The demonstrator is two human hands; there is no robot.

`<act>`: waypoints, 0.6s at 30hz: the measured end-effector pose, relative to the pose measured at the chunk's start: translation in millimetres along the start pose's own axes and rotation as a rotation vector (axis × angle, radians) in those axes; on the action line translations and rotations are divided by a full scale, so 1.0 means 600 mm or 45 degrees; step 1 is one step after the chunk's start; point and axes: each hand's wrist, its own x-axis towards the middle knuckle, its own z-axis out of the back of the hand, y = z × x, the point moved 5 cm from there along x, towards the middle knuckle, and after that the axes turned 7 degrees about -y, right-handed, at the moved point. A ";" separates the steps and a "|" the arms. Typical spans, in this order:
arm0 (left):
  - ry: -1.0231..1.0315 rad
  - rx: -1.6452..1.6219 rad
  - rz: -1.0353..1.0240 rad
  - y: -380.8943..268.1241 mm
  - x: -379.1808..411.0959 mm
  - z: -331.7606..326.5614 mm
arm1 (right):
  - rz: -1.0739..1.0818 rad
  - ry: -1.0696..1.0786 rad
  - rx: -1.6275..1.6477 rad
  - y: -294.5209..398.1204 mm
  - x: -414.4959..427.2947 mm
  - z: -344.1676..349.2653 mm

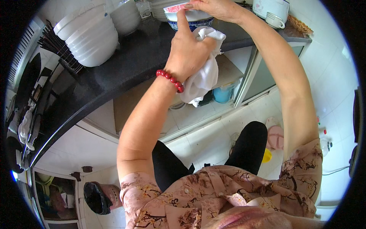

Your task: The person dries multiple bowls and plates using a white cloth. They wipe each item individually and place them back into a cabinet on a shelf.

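My left hand (188, 53), with a red bead bracelet at the wrist, clutches a white cloth (201, 78) that hangs below the counter edge. One of its digits reaches up against a white bowl with a pink inside (197, 15). From the far right side, my right hand (218, 10) pinches that bowl at its rim. Directly beneath is a blue-and-white patterned bowl (173, 25); whether the two bowls touch is hard to tell behind my hand.
On the black countertop (134, 54) stand a tall stack of white bowls (88, 37), another stack (125, 17) and bundled chopsticks (61, 50). A white cup (275, 20) sits at the right by a white appliance (270, 8). Below are an open cabinet with a blue container (222, 95) and a bin (100, 197).
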 end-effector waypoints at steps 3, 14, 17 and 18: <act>0.063 0.249 -0.054 -0.019 0.014 0.013 | 0.088 -0.021 -0.023 -0.005 0.001 0.000; -0.002 0.715 -0.308 -0.001 0.046 0.026 | 0.069 -0.209 -0.151 0.000 -0.012 -0.007; 0.015 0.744 -0.293 -0.002 0.046 0.023 | 0.109 -0.261 -0.109 -0.003 -0.022 -0.002; 0.010 0.767 -0.306 0.000 0.045 0.021 | 0.136 -0.277 -0.092 -0.001 -0.025 -0.003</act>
